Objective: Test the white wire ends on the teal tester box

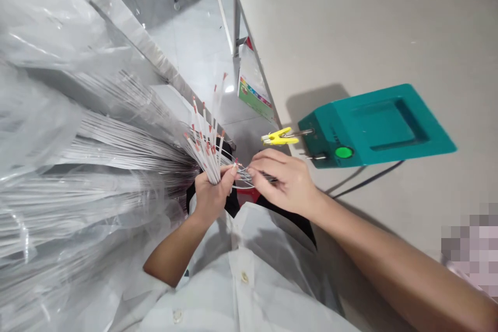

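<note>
My left hand (210, 194) is closed round a bundle of thin white wires with red tips (205, 140), which fan upward from my fist. My right hand (283, 179) sits just to the right of it, fingers pinched on the lower ends of the wires (245, 174) that stick out between the two hands. Both hands hover over my lap, at the edge of the white table (350, 21). A teal box-shaped machine (373, 124) with a green button (344, 152) stands on the table close to my right hand, with a yellow clip (278, 137) jutting from its side.
Clear plastic bags holding many long thin wires (78, 155) fill the left side. A black cable (365, 180) runs from the machine across the table. A colourful packet (253, 94) hangs at the table edge. Grey floor lies beyond.
</note>
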`<state>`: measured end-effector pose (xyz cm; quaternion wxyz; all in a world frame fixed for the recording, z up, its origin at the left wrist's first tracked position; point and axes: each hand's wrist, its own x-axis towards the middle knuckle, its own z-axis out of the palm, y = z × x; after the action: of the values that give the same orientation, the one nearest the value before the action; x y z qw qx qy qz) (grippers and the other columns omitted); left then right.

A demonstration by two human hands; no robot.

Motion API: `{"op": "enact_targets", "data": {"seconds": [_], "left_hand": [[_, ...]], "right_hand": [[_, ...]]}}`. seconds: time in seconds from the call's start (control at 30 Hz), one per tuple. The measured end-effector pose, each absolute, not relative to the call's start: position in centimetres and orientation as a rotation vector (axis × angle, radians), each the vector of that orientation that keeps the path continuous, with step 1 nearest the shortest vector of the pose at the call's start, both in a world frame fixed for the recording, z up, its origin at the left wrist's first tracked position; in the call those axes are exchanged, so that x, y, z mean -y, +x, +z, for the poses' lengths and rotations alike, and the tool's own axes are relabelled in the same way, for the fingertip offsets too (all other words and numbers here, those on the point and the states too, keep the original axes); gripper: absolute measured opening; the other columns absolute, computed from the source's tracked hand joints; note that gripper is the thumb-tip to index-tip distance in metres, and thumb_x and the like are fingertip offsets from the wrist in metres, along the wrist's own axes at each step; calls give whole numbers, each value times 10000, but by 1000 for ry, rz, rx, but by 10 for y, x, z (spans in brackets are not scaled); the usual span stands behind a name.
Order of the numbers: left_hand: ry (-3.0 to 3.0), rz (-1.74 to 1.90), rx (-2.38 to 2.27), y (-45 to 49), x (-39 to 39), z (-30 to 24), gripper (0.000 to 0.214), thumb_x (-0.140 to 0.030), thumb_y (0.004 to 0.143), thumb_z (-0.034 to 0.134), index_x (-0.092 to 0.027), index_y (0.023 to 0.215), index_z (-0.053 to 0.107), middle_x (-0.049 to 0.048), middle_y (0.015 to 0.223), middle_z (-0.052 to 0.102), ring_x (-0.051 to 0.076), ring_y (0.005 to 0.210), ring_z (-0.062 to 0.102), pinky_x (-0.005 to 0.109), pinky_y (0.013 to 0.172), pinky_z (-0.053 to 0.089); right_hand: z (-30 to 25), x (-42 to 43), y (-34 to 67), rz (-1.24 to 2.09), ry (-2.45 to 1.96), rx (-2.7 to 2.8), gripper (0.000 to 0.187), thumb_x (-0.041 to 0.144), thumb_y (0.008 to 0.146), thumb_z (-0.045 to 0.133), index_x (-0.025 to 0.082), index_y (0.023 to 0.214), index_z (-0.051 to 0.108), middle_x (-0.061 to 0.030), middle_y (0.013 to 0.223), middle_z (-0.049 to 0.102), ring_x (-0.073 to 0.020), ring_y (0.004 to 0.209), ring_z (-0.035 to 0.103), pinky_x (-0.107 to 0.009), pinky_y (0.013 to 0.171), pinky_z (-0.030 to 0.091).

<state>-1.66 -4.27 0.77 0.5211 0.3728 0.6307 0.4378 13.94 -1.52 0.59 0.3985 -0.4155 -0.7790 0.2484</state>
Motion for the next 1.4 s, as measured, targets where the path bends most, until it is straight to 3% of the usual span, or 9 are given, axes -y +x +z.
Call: {"op": "enact_targets", "data": {"seconds": [0.2,0.5,0.73,0.87,1.03,1.27,1.33,1.4], "left_hand": [[943,1015,-1502,-15,43,12,183,-306,680,686,-127,689,722,15,554,628,55,425,415,205,423,339],[868,1110,-1487,-16,44,5,235,-363,697,673,-134,709,722,-5,513,598,45,395,380,202,392,313],[878,1073,-1499,-17,45,5,239,-356,684,685,-128,744,726,16,585,645,53,418,416,207,414,344],[932,1057,-1503,-16,46,9,188,-313,682,680,-129,669,717,-1,495,597,59,412,419,209,430,362],[954,1050,-1526,-14,47,16,139,-272,654,676,-141,648,721,14,518,619,91,464,485,228,476,403],[1028,1023,-1524,-17,55,10,145,-256,678,637,-137,702,716,8,570,619,110,550,522,227,528,412],[1046,1029,-1527,-18,58,8,148,-260,686,631,-139,705,714,5,568,612,114,562,525,227,538,410],[1062,1067,-1532,-20,60,8,147,-259,690,632,-138,707,714,8,597,622,111,572,521,225,548,406]], "right_hand": [[9,16,131,971,-1171,1632,142,243,844,507,202,822,641,-54,794,648,-149,738,602,-279,671,486],[2,18,128,1087,-1307,1683,163,249,803,541,196,680,634,-32,696,643,-145,647,580,-277,608,458],[4,18,126,1188,-1262,1456,202,336,843,507,209,834,663,-46,865,679,-168,804,618,-310,735,485],[4,21,120,1282,-1238,1429,166,331,789,582,193,806,673,-55,835,673,-162,738,621,-297,658,500],[-1,23,118,1070,-1232,1624,146,258,827,531,195,797,659,-51,793,669,-146,711,614,-281,648,493],[-2,26,124,289,-1155,2194,200,186,844,435,165,810,631,-90,819,672,-180,761,605,-295,686,467],[-1,27,122,246,-1141,2259,204,189,834,430,157,794,628,-104,822,666,-192,759,596,-307,680,456],[1,26,119,428,-1183,2199,200,190,822,426,157,777,618,-102,814,652,-194,754,588,-308,657,449]]}}
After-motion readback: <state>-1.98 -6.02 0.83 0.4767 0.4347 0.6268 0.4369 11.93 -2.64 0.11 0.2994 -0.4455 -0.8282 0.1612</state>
